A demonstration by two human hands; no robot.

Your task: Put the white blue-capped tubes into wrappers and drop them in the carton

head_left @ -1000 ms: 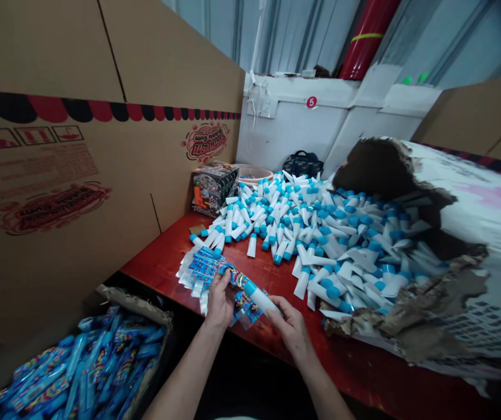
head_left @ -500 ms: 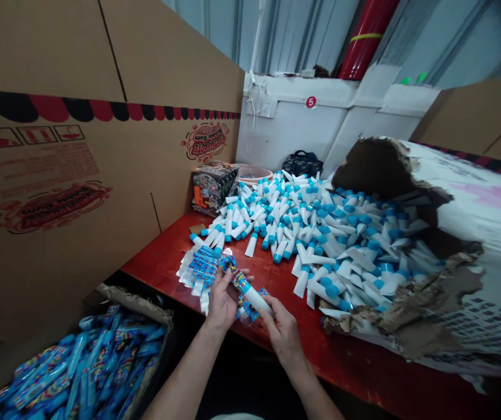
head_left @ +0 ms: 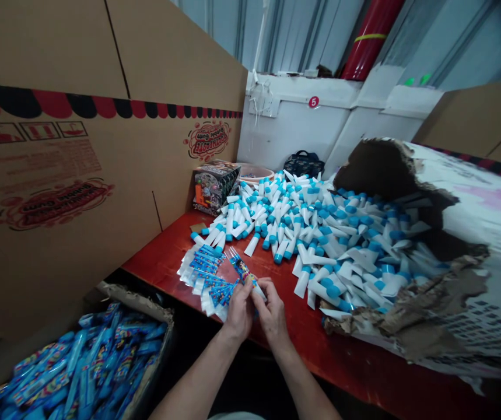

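My left hand (head_left: 238,315) and my right hand (head_left: 271,312) are close together above the table's front edge. Between them they pinch the lower end of a white tube (head_left: 258,289). A colourful printed plastic sleeve (head_left: 242,268) covers most of that tube, its clear end pointing away from me. Fingers of both hands are closed, and part of the tube is hidden behind them. Left of my hands, flat printed sleeves (head_left: 206,269) lie fanned out on the red table (head_left: 154,262). Beyond is a large heap of white tubes with blue caps (head_left: 294,219).
At lower left, an open carton (head_left: 167,332) holds many blue sleeved tubes (head_left: 88,367). A tall cardboard box (head_left: 145,157) walls the left side. A torn white box (head_left: 477,233) borders the heap on the right. Behind are a printed box (head_left: 216,188), a pink basin (head_left: 256,173) and a dark bag (head_left: 304,164).
The tube has slid deeper into the printed sleeve, and less white shows. My right hand has moved left and up against my left hand, which has shifted right and slightly towards me.
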